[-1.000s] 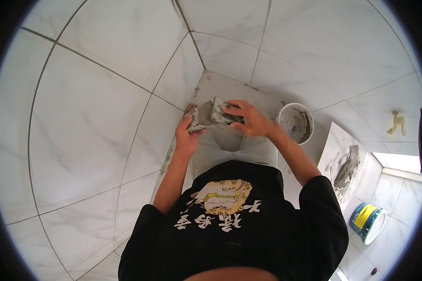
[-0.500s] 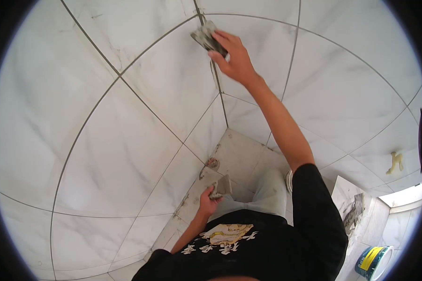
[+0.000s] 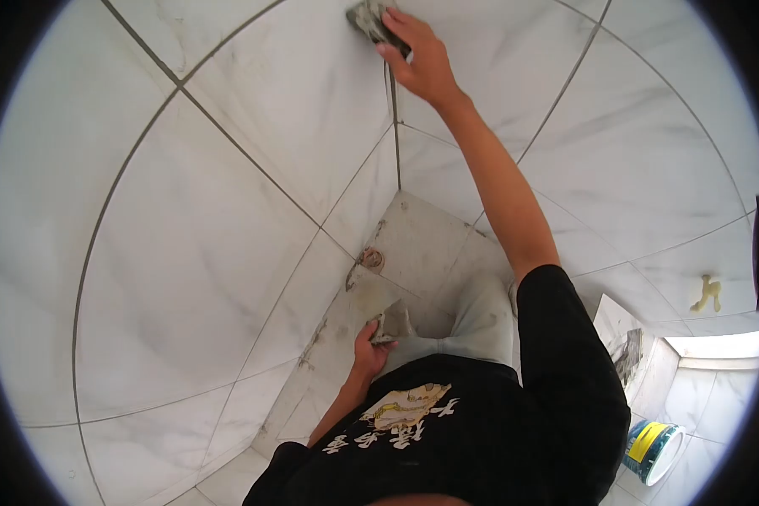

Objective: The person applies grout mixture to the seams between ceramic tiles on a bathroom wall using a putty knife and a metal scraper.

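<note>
My right hand (image 3: 430, 72) reaches up to the corner where two tiled walls meet. Its fingers and thumb clamp a flat scraper (image 3: 368, 20) smeared with grey paste, which lies against the wall over the dark corner joint (image 3: 395, 97). Low in front of my body, my left hand (image 3: 368, 350) grips a trowel (image 3: 395, 322) with a pale flat blade and grey paste on it. How its handle sits in the palm is hidden. White marbled wall tiles (image 3: 194, 244) with dark joints surround both hands.
Below the corner, the dusty floor (image 3: 422, 240) has a round drain opening (image 3: 371, 260). A loose tile with grey smears (image 3: 620, 329) leans at the right. Beyond it stands a bucket with a yellow label (image 3: 654, 451). A yellowish blob (image 3: 706, 293) sticks to the right wall.
The view has shifted, so walls, floor and drain appear higher. My right hand and the scraper show nearer the top edge, still at the corner joint. Both hands keep their grip.
</note>
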Demonstrator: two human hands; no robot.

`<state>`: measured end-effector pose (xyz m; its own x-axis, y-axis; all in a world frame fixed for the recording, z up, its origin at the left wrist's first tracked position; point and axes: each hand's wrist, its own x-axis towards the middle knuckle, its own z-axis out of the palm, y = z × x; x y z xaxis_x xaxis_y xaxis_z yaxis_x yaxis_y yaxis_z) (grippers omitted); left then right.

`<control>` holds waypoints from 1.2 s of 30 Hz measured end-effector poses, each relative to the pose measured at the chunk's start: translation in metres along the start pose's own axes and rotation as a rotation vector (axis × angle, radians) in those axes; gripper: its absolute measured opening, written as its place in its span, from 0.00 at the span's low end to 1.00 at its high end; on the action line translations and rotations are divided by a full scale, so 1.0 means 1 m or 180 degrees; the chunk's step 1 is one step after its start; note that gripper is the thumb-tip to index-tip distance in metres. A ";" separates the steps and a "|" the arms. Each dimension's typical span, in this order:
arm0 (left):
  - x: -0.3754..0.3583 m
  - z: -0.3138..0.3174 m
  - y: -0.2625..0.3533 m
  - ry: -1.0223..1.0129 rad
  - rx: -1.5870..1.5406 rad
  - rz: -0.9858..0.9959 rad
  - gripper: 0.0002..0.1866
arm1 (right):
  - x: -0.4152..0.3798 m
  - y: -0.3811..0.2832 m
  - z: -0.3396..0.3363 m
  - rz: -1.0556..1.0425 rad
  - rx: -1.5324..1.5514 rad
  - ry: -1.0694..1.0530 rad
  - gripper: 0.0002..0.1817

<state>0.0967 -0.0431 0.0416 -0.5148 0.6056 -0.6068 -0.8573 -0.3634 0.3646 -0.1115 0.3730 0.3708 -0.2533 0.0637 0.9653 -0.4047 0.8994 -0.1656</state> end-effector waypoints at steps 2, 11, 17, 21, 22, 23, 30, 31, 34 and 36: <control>0.003 -0.007 -0.001 0.0000 0.0025 -0.0046 0.15 | -0.039 -0.010 0.002 0.0528 0.0149 -0.0177 0.26; 0.010 -0.003 0.001 -0.0062 0.0220 0.0004 0.15 | -0.205 0.010 0.003 0.0918 0.0179 -0.1184 0.26; 0.005 0.025 0.003 0.0098 0.0287 0.0370 0.15 | -0.248 -0.045 -0.076 0.4395 0.3835 -0.0031 0.24; 0.000 0.084 0.016 -0.0163 0.0061 0.0398 0.15 | -0.230 -0.126 -0.151 0.4198 0.5007 -0.0095 0.30; -0.001 0.104 0.019 -0.0241 0.0027 0.0466 0.15 | -0.231 -0.141 -0.165 0.3970 0.4731 -0.0360 0.31; -0.003 0.125 0.023 -0.0325 0.0070 0.0416 0.14 | -0.226 -0.161 -0.177 0.3785 0.3932 -0.0738 0.29; -0.029 0.218 0.024 -0.0183 0.0060 0.0592 0.15 | -0.209 -0.200 -0.242 0.1502 0.1084 -0.1993 0.27; -0.032 0.219 0.028 -0.0246 0.0130 0.0599 0.14 | -0.219 -0.187 -0.252 0.1190 0.0849 -0.2139 0.25; -0.042 0.232 0.050 -0.1186 0.0381 0.0758 0.17 | -0.277 -0.158 -0.264 0.2601 0.1648 -0.1838 0.22; -0.053 0.252 0.058 -0.1313 0.0546 0.1002 0.17 | -0.287 -0.148 -0.279 0.3538 0.3120 -0.0826 0.24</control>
<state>0.0737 0.0820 0.2724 -0.6741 0.7262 -0.1348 -0.6316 -0.4722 0.6149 0.2662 0.3424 0.1748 -0.9191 0.3293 0.2163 -0.2914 -0.1988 -0.9357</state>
